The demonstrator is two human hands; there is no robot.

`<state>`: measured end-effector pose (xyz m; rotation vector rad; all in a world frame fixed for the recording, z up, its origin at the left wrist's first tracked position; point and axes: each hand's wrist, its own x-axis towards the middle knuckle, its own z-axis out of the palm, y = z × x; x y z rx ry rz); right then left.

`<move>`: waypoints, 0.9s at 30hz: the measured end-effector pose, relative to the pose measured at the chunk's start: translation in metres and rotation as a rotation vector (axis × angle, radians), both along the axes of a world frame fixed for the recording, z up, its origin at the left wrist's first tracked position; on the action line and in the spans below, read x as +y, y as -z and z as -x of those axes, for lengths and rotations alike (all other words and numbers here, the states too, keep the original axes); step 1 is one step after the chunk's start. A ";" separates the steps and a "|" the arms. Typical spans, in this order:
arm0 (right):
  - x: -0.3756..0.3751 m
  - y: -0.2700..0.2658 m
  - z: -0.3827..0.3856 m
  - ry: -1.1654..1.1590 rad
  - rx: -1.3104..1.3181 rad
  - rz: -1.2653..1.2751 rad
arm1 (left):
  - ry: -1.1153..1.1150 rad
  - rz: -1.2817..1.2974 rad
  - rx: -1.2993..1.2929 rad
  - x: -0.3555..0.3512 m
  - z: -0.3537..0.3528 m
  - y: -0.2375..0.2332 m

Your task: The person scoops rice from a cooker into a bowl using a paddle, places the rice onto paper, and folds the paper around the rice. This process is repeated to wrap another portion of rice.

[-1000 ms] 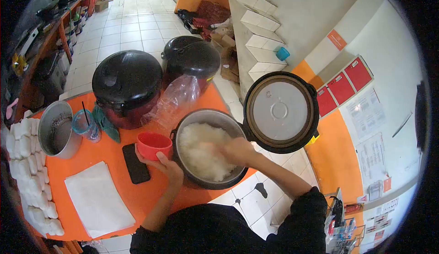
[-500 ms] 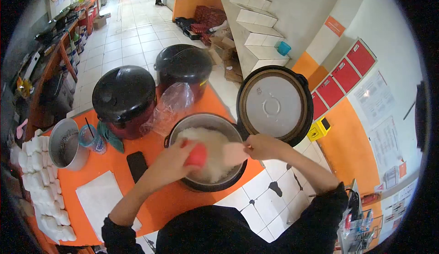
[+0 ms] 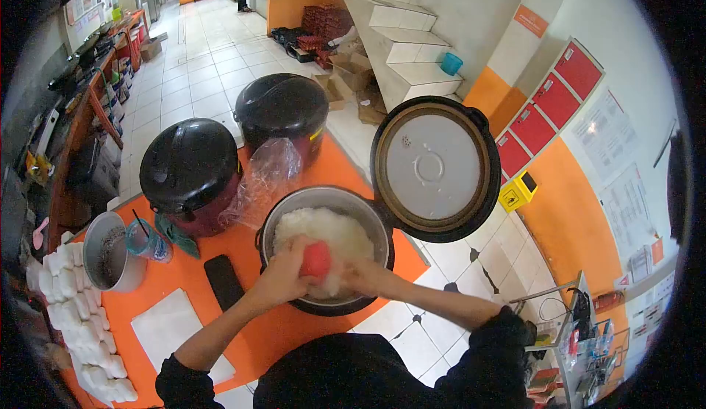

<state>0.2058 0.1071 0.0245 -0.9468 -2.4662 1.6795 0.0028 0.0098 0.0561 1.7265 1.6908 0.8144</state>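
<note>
In front of me stands an open rice cooker (image 3: pixel 382 236) with white cooked rice (image 3: pixel 323 225) in its pot. My left hand (image 3: pixel 283 271) is over the pot, its fingers wrapped round a small red cup (image 3: pixel 315 259). Close beside the cup, my right hand (image 3: pixel 362 275) is closed, low over the rice. The pale rice paddle it gripped a moment earlier is now mostly hidden by the hand and rice. The cooker's lid (image 3: pixel 434 166) is swung open to the right, its grey inner side showing.
Two dark lidded cookers (image 3: pixel 190 166) stand behind, with a clear plastic bag (image 3: pixel 268 177) by them. On the orange table (image 3: pixel 118 321) are a phone (image 3: pixel 223 282), white paper sheets (image 3: pixel 173 328), a metal pot (image 3: pixel 110 258), a plastic cup (image 3: pixel 149 241) and stacked white packets (image 3: pixel 81 328).
My right hand has moved left and down into the pot with the paddle, close to the red cup. My left hand stays over the pot with the cup. The view has shifted slightly.
</note>
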 end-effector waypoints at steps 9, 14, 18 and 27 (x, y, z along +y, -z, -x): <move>-0.048 -0.051 0.010 -0.090 -0.223 -0.688 | -0.081 -0.308 0.062 -0.002 -0.008 -0.009; -0.084 -0.053 0.013 -0.027 -0.300 -1.237 | -0.175 -0.404 0.133 0.007 -0.011 -0.007; -0.080 -0.056 0.001 0.085 -0.167 -1.304 | -0.151 -0.415 0.036 0.007 0.001 0.007; -0.017 -0.121 -0.041 0.066 0.075 -0.812 | -0.101 -0.469 -0.046 -0.005 0.019 0.006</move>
